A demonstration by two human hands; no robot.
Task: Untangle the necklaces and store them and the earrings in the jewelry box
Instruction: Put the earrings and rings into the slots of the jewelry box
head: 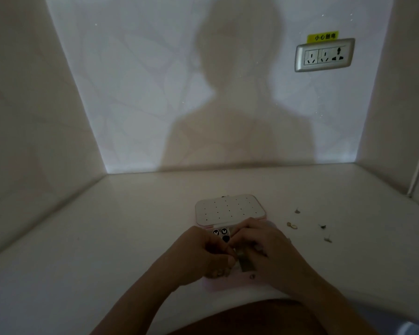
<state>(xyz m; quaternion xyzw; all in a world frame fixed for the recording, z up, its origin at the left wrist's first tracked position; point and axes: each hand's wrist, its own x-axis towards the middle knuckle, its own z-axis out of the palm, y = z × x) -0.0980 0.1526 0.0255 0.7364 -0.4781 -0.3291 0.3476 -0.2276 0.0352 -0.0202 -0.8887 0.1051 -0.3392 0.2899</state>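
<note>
Pink plastic jewelry box (pixel 230 211) lies open on the white desk (pixel 107 238), close for fine work. Left grip (pixel 201 252) and right grip (pixel 266 250) curl together over its tray; what they pinch is hidden. 4 small earrings (pixel 292 225) wait nearby.

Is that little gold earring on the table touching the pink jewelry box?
Apart. The head view shows bare table between the gold earring and the jewelry box's right edge.

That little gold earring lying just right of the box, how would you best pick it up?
Probably pinch the gold earring across its middle from straight above: it lies low on the table, clear of the jewelry box, so a sideways reach would push it.
</note>
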